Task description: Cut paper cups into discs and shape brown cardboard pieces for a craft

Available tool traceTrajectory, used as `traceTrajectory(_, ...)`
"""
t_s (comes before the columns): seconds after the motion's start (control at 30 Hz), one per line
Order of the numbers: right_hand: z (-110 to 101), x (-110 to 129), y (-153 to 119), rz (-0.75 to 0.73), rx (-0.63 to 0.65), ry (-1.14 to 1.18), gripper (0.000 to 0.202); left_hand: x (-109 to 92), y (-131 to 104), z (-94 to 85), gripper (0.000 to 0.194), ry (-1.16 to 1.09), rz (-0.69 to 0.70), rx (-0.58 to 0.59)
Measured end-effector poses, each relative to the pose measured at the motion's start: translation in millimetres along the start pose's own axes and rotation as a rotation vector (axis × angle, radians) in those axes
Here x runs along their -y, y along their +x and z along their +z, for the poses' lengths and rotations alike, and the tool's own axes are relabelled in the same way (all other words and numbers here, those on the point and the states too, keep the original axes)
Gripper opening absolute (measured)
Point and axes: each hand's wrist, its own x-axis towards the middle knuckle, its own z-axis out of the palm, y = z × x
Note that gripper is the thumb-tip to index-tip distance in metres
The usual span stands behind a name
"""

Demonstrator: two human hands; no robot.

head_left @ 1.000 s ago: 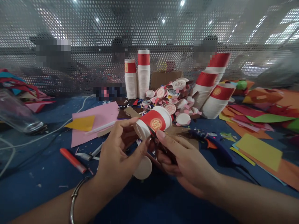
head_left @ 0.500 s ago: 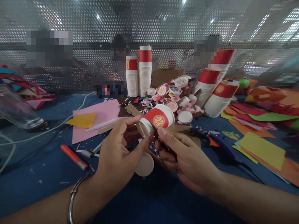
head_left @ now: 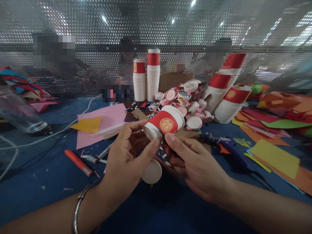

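A red-and-white paper cup (head_left: 168, 120) with a gold emblem lies tilted on its side in front of me, its base end toward my left hand. My left hand (head_left: 128, 154) grips that end between thumb and fingers. Against the cup's lower side, my right hand (head_left: 195, 159) is closed on a slim dark tool (head_left: 163, 136) that is mostly hidden by the thumb and fingers. The tool's tip meets the cup near its base. Below the hands lies a round white paper disc (head_left: 151, 171) on the blue table (head_left: 146, 214).
Stacked paper cups (head_left: 153, 78) stand at the back, with more leaning stacks (head_left: 216, 92) at right. Between them is a pile of cut cup bottoms (head_left: 191, 105). A blue glue gun (head_left: 234, 156), coloured paper (head_left: 275, 156), a red marker (head_left: 78, 162) and a glass jar (head_left: 21, 110) lie around.
The cup has turned slightly, and its emblem faces me more fully. Both hands keep their hold, and the whole view has shifted a little.
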Motion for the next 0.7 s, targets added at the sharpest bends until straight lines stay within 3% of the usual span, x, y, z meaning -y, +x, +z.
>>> traceTrajectory(0.1, 0, -1, 1, -0.017, 0.015, -0.023, 0.046, 5, 0, 2.0, 0.033, -0.125, -0.064, -0.050)
traceTrajectory(0.23, 0, -3, 3, -0.021, 0.029, -0.012, 0.044, 12, 1, 1.1, 0.028, -0.155, -0.119, -0.010)
traceTrajectory(0.4, 0, -5, 3, -0.035, 0.022, -0.019, 0.045, 9, 3, -0.9, 0.030, -0.118, -0.078, 0.045)
traceTrajectory(0.7, -1, -5, 1, -0.060, 0.014, -0.071, 0.046, -6, 3, -2.7, 0.031, 0.117, 0.037, 0.029)
